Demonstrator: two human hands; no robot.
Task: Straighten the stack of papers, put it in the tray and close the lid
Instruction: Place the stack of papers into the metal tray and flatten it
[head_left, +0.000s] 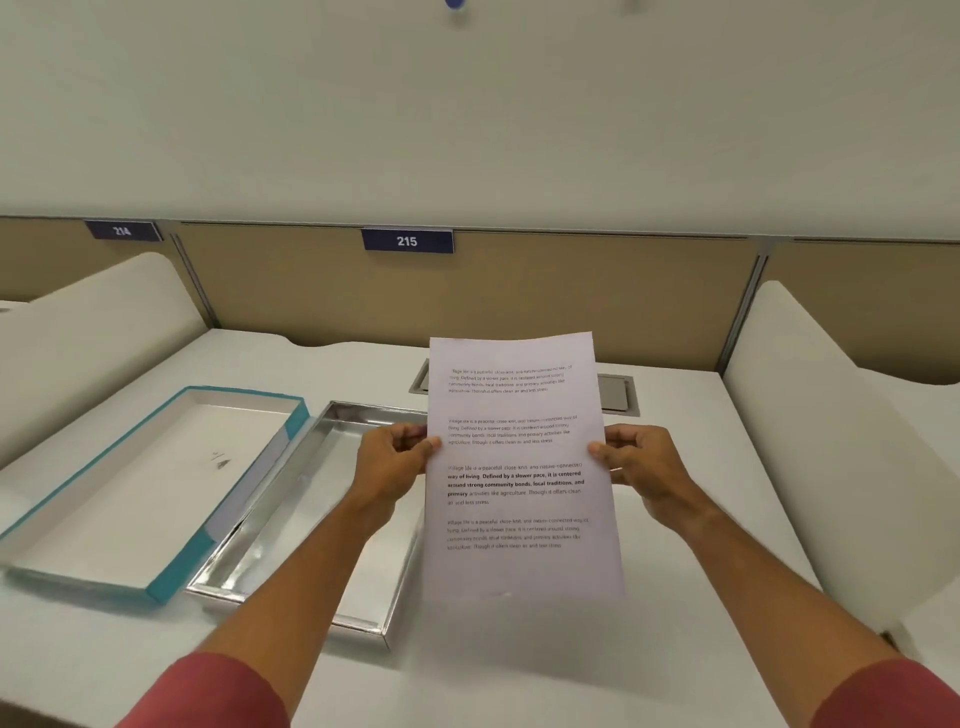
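The counter is smooth, matte white, with padded-looking white dividers either side; little friction there, so the tray could skid if the papers are pushed in at an angle. The lid, a shallow white card box with teal walls, lies open side up to the left of the tray, its right wall resting against or on the tray's left rim; lifted carelessly, it could drag or tip the tray. The tray is a long mirror-bright rectangle with low, sharp-cornered walls, and appears empty. A sheet corner catching on such a wall would buckle.

The papers, thin printed sheets, stand upright above the counter, just right of the tray, bottom edge at or near the surface. The left hand and right hand each pinch a side edge at mid-height. Held so lightly, sheets may slip, fan or bow while being squared.
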